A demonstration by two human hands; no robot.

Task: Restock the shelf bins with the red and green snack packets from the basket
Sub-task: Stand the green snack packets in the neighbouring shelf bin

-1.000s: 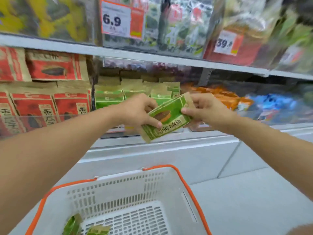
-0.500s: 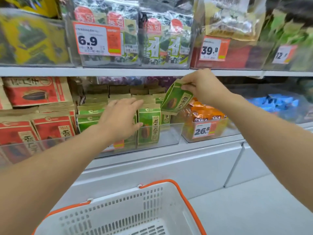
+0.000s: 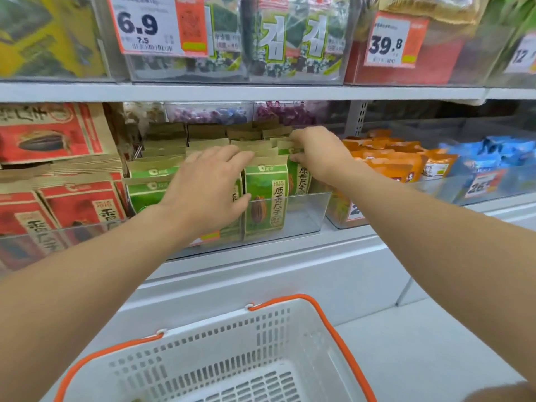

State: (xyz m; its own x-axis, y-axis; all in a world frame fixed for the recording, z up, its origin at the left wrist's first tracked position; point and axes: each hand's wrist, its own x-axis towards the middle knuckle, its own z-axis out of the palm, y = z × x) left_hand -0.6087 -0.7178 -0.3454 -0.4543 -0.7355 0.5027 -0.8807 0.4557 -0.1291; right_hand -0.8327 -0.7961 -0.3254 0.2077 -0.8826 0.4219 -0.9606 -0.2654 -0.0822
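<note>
Green snack packets (image 3: 265, 198) stand in rows inside a clear shelf bin (image 3: 307, 216) on the middle shelf. My left hand (image 3: 208, 187) lies flat with straight fingers against the front packets, left of the bin's middle. My right hand (image 3: 317, 153) pinches the top of a green packet (image 3: 300, 177) at the right end of the bin, low among the others. Red snack packets (image 3: 81, 204) fill the neighbouring bin on the left. The white basket (image 3: 333, 329) with orange handles sits below, with almost none of its contents in view.
Orange packets (image 3: 391, 162) and blue packets (image 3: 499, 152) fill bins to the right. The upper shelf holds seaweed packs (image 3: 293, 39) behind price tags (image 3: 156, 24). A grey shelf base and floor lie below.
My right hand has carried the green packet from over the orange bin down into the right end of the green bin. My left hand has moved slightly right along the front packets.
</note>
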